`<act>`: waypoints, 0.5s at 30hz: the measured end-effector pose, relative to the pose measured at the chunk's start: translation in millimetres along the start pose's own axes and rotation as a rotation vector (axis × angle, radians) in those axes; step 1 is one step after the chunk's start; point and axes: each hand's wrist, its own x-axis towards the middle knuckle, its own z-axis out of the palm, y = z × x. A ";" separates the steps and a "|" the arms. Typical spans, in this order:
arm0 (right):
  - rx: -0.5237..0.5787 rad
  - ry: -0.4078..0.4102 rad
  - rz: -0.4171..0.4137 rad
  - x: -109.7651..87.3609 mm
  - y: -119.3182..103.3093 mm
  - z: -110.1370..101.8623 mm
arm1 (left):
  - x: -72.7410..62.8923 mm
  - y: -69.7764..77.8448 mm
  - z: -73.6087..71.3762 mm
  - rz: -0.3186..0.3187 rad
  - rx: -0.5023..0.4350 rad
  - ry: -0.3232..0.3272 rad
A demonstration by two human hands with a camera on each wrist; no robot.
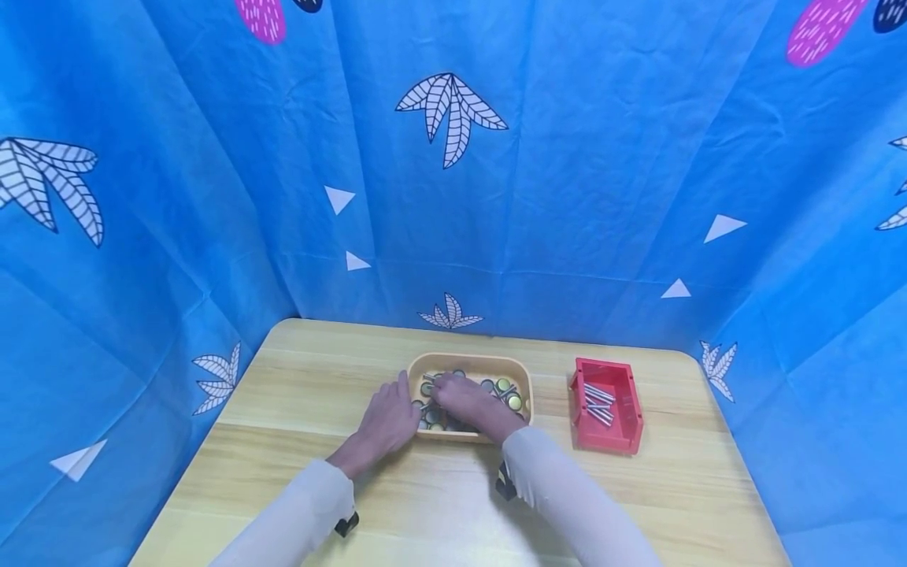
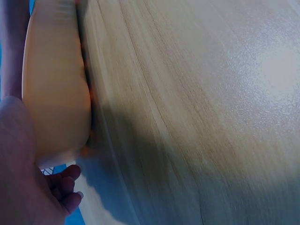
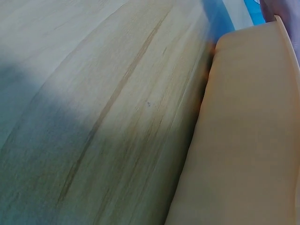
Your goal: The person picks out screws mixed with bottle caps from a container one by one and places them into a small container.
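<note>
My left hand (image 1: 388, 417) is at the left end of a tan plastic tray (image 1: 527, 378); its thumb side lies over the rim and its other fingers (image 2: 63, 185) curl outside the wall. Reaching over the front rim, my right hand (image 1: 460, 398) is down inside the tray; its fingertips are hidden among the contents. Around it lie several round caps (image 1: 514, 402) with greenish-yellow faces and some short metal rods (image 1: 429, 376). In the right wrist view the tray's outer wall (image 3: 243, 126) fills the right side and hides the fingers.
A red open bin (image 1: 627, 445) stands right of the tray, with several silvery metal rods (image 1: 598, 405) inside. Both rest on a light wooden table (image 1: 340, 354). A blue patterned curtain (image 1: 567, 197) encloses the table's back and sides.
</note>
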 end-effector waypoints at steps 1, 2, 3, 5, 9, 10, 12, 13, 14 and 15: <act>-0.001 0.002 0.000 -0.1 0.2 -0.2 | 0.3 0.1 0.1 0.004 0.000 0.006; -0.001 0.003 -0.001 -0.2 0.4 -0.5 | 0.5 0.2 0.0 0.005 0.001 0.005; -0.002 0.003 -0.003 -0.4 0.6 -1.0 | 0.5 0.5 -0.1 0.005 0.001 0.003; 0.031 -0.001 0.003 -0.7 0.8 -1.7 | 0.1 0.8 -0.5 -0.004 -0.003 -0.008; 0.189 -0.034 0.067 -1.7 1.8 -2.6 | -0.5 1.1 -1.0 -0.012 0.006 -0.023; 0.258 -0.046 0.103 -2.2 2.4 -2.7 | -0.3 1.0 -1.1 -0.011 0.011 -0.023; 0.270 -0.050 0.106 -3.5 3.7 -3.7 | 0.0 1.0 -1.5 -0.007 0.018 -0.022; 0.254 -0.048 0.096 -4.8 4.2 -4.4 | 0.0 1.1 -1.7 -0.010 0.018 -0.025; 0.236 -0.042 0.084 -6.1 4.8 -5.1 | -0.1 1.3 -2.0 -0.010 0.019 -0.025; 0.206 -0.035 0.066 -7.4 5.5 -5.8 | -0.1 1.4 -2.4 -0.011 0.018 -0.024</act>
